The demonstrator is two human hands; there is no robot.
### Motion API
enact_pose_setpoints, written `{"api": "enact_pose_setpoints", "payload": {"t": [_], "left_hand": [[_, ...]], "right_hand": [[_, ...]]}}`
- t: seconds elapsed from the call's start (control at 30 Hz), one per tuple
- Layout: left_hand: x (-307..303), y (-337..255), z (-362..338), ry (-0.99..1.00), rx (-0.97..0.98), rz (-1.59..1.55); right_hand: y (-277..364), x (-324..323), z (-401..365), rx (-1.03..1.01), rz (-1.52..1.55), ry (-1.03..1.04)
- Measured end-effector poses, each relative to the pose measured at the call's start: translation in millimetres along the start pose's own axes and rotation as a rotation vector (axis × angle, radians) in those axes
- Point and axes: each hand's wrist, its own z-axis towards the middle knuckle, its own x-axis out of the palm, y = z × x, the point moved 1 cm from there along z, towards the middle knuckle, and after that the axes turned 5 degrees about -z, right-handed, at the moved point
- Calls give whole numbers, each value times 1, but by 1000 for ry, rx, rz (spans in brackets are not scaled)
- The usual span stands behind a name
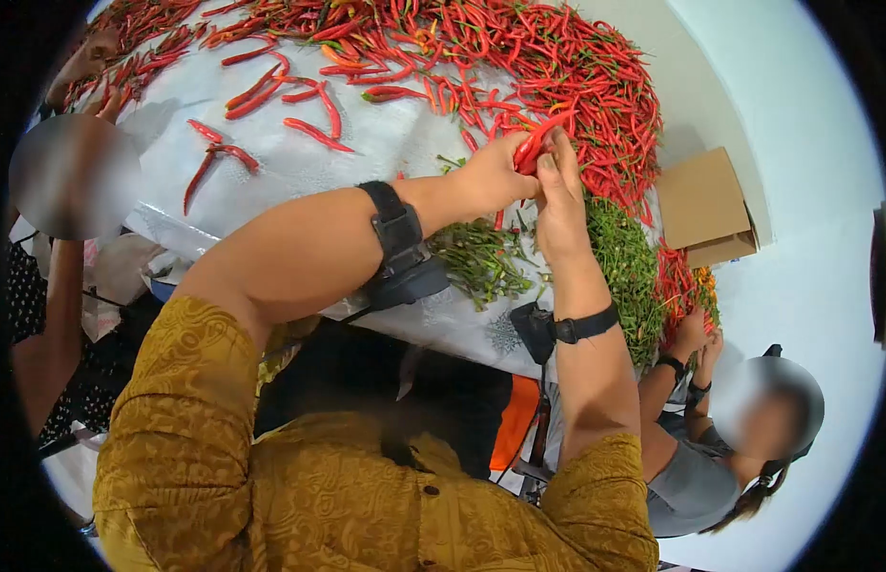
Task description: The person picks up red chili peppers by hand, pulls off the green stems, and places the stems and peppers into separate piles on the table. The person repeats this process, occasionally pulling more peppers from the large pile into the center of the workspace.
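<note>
Both my hands meet over the table, just in front of a big heap of red chilies (pixel 596 105). My left hand (pixel 495 176) is closed round a few red chilies (pixel 532 153), their tips pointing up and right. Against them, my right hand (pixel 560 191) presses its fingers and thumb at the same chilies. Below my left hand lies a small pile of green stems (pixel 481 259). A larger pile of green stems (pixel 624 276) is to the right of my right wrist. Each of my wrists has a black strap with a device.
Loose red chilies (pixel 314 133) are scattered on the white table cover (pixel 386 143). An open cardboard box (pixel 705 205) stands at the right. A person (pixel 691 477) at the lower right handles chilies. Another person (pixel 52 315) is at the left edge.
</note>
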Motion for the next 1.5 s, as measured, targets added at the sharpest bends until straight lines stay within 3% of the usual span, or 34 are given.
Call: {"api": "enact_pose_setpoints", "payload": {"t": [0.2,0.33,0.53,0.57,0.63,0.67,0.73,0.87,0.93,0.97,1.07,1.1,1.23,1.27,1.5], "left_hand": [[-16,-38,7,-161,98,-36],[-33,-77,9,-280,125,67],[-103,-153,-40,-225,272,628],[-131,-159,-46,-297,187,851],[-145,-183,-78,-227,-36,1015],[-161,-187,-89,-225,-34,1036],[-194,-194,-116,-548,39,1810],[-208,-198,-168,-587,128,1755],[-196,-185,-188,-528,186,1852],[-177,-178,-198,-532,229,1871],[-166,-142,-207,-569,67,1866],[-140,-135,-211,-637,-114,1996],[-134,-129,-204,-737,-134,1995],[-144,-125,-204,-736,-1,1975],[-151,-120,-208,-695,237,2056]], "right_hand": [[48,-1,-33,109,-114,-221],[50,-30,-63,17,-157,-186],[52,-50,-127,31,-281,-236],[46,-57,-135,6,-325,-249],[36,-66,-149,20,-321,-279],[33,-69,-153,36,-340,-299],[29,-74,-163,35,-405,-324],[9,-85,-179,26,-667,-355],[1,-87,-186,-67,-1065,-299],[-8,-90,-187,-146,-1100,-301],[-18,-90,-191,-267,-1307,-273],[-18,-87,-193,-241,-1308,-262],[-9,-78,-196,-289,-1403,-437],[-10,-77,-199,-340,-1397,-482],[-18,-80,-197,-212,-1399,-586]]}}
